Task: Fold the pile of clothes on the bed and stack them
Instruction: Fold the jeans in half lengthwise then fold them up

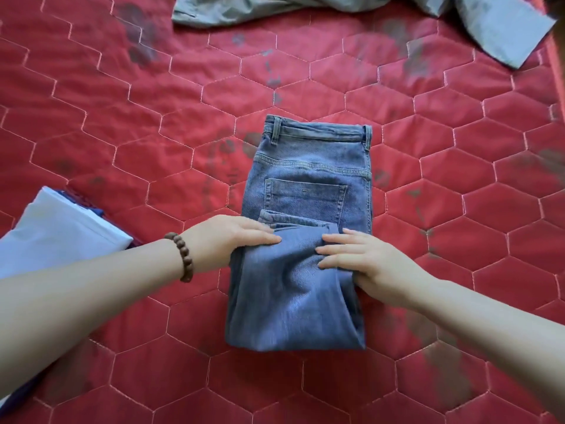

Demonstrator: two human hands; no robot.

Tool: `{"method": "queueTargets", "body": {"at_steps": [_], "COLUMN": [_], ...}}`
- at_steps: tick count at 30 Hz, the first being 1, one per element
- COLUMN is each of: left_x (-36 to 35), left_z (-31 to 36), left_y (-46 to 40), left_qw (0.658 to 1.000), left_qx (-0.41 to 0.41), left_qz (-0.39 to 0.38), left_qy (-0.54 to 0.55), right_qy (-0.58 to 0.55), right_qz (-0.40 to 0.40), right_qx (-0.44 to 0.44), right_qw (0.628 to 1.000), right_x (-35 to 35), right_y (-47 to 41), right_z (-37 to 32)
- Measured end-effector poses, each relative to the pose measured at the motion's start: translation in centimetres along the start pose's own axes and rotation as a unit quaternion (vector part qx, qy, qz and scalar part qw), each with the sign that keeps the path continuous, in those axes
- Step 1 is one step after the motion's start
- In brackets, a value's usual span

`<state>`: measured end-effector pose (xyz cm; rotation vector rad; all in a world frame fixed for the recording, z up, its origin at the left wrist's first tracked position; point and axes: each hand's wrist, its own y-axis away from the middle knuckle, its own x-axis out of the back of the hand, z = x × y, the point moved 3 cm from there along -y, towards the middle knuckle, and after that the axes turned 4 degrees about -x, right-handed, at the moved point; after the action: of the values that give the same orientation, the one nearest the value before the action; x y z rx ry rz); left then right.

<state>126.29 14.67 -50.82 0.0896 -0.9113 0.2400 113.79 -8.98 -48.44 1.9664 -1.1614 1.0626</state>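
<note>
Jeans (301,240): folded denim, mid-bed, toward its near edge. I judge them heavy, stiff, unslippery; best gripped at both side folds. Left hand (232,240) and right hand (363,258) clamp there, thumbs probably beneath. Grey garment (336,10) at far edge.

No text, label, brand, number or sign can be read anywhere in the head view. The back pocket of the folded jeans (301,215) bears only a tiny stitched mark, too small to make out as any letter or logo.
</note>
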Motion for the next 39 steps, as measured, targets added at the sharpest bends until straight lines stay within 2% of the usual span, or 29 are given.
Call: {"method": "queueTargets", "body": {"at_steps": [1, 2, 3, 5, 6, 9, 11, 13, 17, 19, 22, 25, 27, 29, 31, 35, 36, 38, 39], "left_x": [0.1, 0.2, 0.4, 1.0, 0.9, -0.1, -0.4, -0.8, -1.1, -1.4, -1.7, -2.1, -2.8, -3.8, -4.4, -4.6, -4.5, -3.8, -3.3], "left_z": [-0.2, -0.2, -0.5, -0.6, -0.8, -1.0, -1.2, -1.4, -1.5, -1.3, -0.4, 2.0, 3.2, 3.6, 3.7, 4.8, 4.9, 4.9, 4.9], "left_y": [0.0, -0.1, -0.4, -0.9, -1.1, -2.0, -2.2, -2.1, -1.0, -0.3, 1.1, 2.7, 3.6, 4.3, 4.5, 4.2, 4.1, 3.8, 3.5], "left_qw": [0.994, 0.973, 0.936, 0.871, 0.843, 0.725, 0.684, 0.688, 0.763, 0.789, 0.835, 0.852, 0.857, 0.86, 0.852, 0.807, 0.796, 0.787, 0.787], "left_qx": [0.054, 0.127, 0.191, 0.286, 0.321, 0.432, 0.476, 0.477, 0.425, 0.421, 0.443, 0.455, 0.461, 0.466, 0.467, 0.487, 0.493, 0.498, 0.493], "left_qz": [-0.009, -0.005, 0.021, 0.112, 0.134, 0.136, 0.148, 0.153, 0.123, 0.125, 0.175, 0.209, 0.195, 0.17, 0.184, 0.238, 0.252, 0.268, 0.278], "left_qy": [0.092, 0.19, 0.294, 0.382, 0.41, 0.519, 0.532, 0.525, 0.472, 0.43, 0.275, 0.155, 0.123, 0.124, 0.15, 0.235, 0.244, 0.247, 0.245], "right_qy": [-0.086, -0.157, -0.229, -0.301, -0.306, -0.459, -0.485, -0.497, -0.464, -0.419, -0.326, -0.266, -0.271, -0.28, -0.291, -0.465, -0.488, -0.508, -0.505], "right_qz": [0.011, 0.02, 0.026, 0.022, 0.044, 0.14, 0.13, 0.114, 0.102, 0.111, 0.141, 0.152, 0.136, 0.127, 0.13, 0.22, 0.253, 0.313, 0.336], "right_qx": [-0.05, -0.12, -0.201, -0.364, -0.41, -0.456, -0.505, -0.504, -0.449, -0.464, -0.503, -0.519, -0.524, -0.542, -0.571, -0.6, -0.594, -0.577, -0.567], "right_qw": [0.995, 0.98, 0.952, 0.881, 0.858, 0.75, 0.702, 0.697, 0.756, 0.772, 0.788, 0.798, 0.796, 0.782, 0.757, 0.613, 0.588, 0.558, 0.557], "right_x": [-0.1, 0.2, 0.2, 0.4, 0.7, 1.3, 0.8, 0.6, 0.4, 0.0, -0.4, -1.0, -1.8, -2.8, -3.6, -5.1, -5.2, -4.8, -4.4], "right_y": [0.3, 0.4, 0.3, -0.2, -0.6, -2.8, -3.1, -3.0, -2.1, -1.3, 0.6, 3.3, 4.9, 6.2, 6.7, 6.4, 6.3, 6.1, 6.1], "right_z": [0.6, 1.5, 2.7, 5.0, 5.7, 6.2, 6.7, 6.4, 5.8, 5.7, 4.8, 3.0, 1.8, 1.2, 0.7, -0.3, -0.4, -0.4, -0.1]}}
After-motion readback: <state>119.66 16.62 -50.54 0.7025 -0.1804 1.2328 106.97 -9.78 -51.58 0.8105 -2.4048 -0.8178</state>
